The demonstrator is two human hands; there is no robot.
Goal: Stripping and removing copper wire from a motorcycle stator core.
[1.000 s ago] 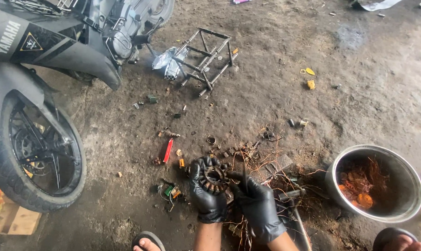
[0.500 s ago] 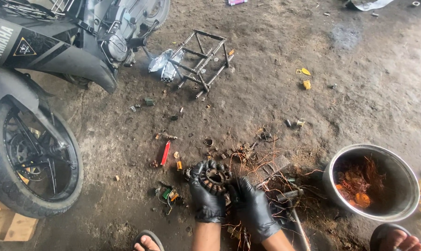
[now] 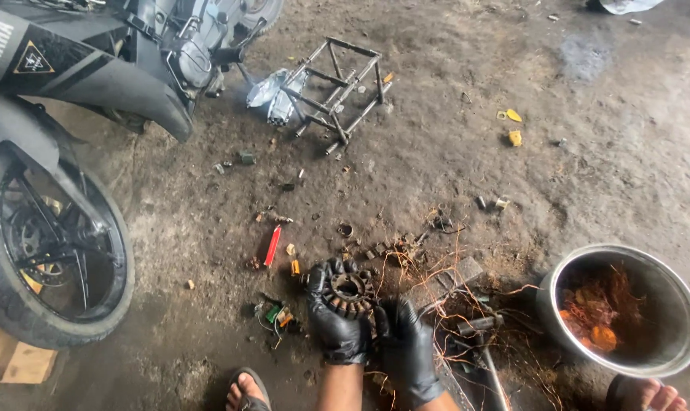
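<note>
On a dirt workshop floor, just left of a round steel bowl (image 3: 623, 308) of copper scrap, a black-gloved left hand (image 3: 336, 323) grips a dark toothed stator ring (image 3: 350, 289); the gloved right hand (image 3: 407, 346) clasps its lower edge. Loose copper wire (image 3: 444, 278) nearby could snag or jab fingers.

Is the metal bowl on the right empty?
No, the metal bowl holds a tangle of reddish copper wire and some orange bits.

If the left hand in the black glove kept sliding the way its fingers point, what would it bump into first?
The left hand already grips the round toothed stator core. Its fingers point up the picture, away from the person. Past the core, probably the small metal ring lying on the dirt floor comes first, though depth is hard to judge.
</note>
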